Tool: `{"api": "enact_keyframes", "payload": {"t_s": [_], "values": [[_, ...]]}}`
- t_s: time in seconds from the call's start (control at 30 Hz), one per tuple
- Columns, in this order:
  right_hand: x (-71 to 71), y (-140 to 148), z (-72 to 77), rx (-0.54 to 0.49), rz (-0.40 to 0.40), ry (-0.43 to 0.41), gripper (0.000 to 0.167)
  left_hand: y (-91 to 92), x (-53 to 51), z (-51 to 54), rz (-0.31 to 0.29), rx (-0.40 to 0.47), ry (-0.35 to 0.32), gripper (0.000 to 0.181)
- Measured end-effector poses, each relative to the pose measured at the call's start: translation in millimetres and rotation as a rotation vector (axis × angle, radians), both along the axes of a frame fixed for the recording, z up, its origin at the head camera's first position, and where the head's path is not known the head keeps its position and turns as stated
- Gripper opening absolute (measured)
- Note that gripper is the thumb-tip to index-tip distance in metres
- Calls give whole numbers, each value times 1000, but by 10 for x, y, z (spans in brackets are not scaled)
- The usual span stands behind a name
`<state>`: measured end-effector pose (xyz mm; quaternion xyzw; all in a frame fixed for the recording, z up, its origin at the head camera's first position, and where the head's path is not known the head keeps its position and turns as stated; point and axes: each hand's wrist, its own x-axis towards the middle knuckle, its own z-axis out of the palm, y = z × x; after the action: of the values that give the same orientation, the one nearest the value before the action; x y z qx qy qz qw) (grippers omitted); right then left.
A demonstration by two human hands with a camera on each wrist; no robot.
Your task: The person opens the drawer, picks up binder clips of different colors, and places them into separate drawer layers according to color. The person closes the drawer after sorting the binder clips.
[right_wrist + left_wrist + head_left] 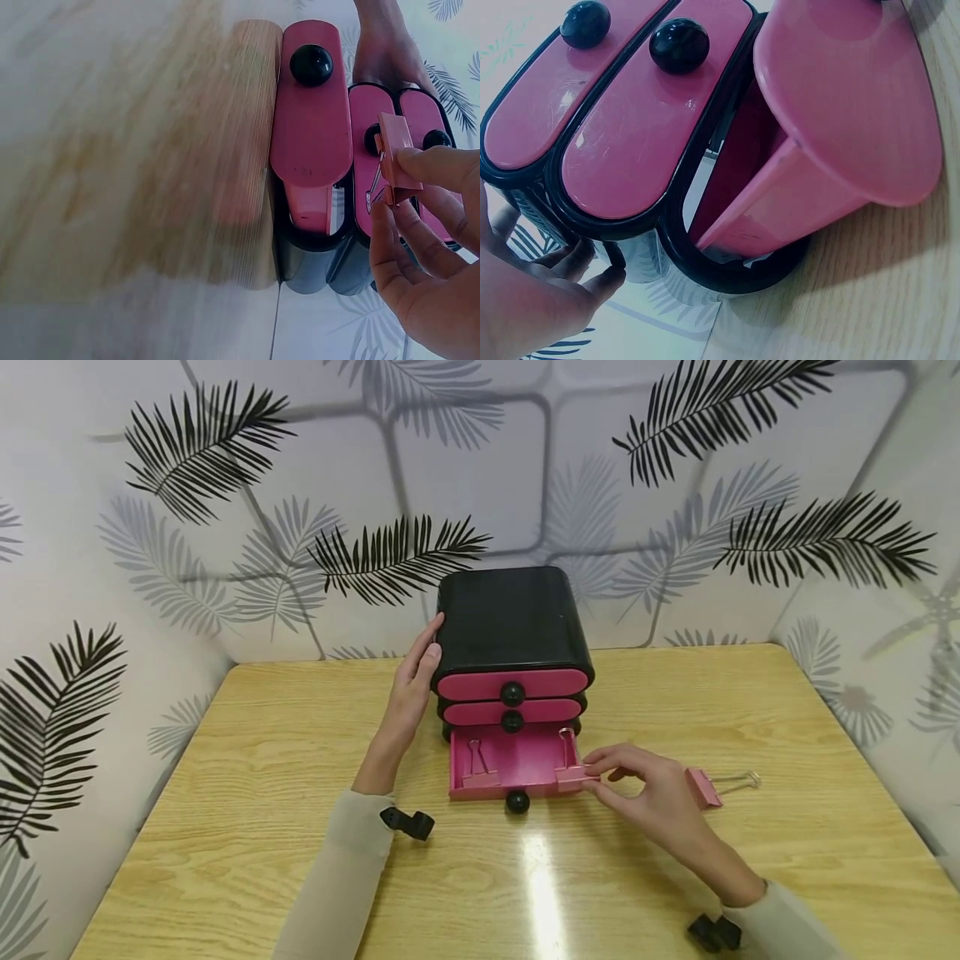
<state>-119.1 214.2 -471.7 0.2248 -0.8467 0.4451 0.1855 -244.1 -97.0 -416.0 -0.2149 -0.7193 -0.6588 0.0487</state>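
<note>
A small black desktop drawer unit [510, 618] with pink drawer fronts stands at the back of the table. Its bottom drawer [525, 760] is pulled out, while the upper two are closed. My left hand [407, 693] rests against the unit's left side, fingers extended along it. Between thumb and fingers, my right hand [660, 797] pinches a pink binder clip [397, 154] over the right front corner of the open drawer. Another pink binder clip [480, 778] lies inside that drawer at the left. A third pink binder clip [702, 787] is on the table, just beyond my right hand.
The wooden table [300, 727] runs back to a wall [480, 468] with leaf-patterned covering. Round black knobs [517, 802] stick out from the drawer fronts. Black straps with small mounts [408, 822] sit at both wrists.
</note>
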Motion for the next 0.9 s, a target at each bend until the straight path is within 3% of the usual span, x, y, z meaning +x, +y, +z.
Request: {"api": "enact_keyframes", "payload": {"t_s": [0.63, 0.9], "values": [[-207, -239, -79, -12, 52, -51, 17, 4, -4, -5, -3, 4, -4, 52], [-270, -359, -52, 59, 36, -88, 12, 2, -7, -11, -2, 9, -4, 52]]}}
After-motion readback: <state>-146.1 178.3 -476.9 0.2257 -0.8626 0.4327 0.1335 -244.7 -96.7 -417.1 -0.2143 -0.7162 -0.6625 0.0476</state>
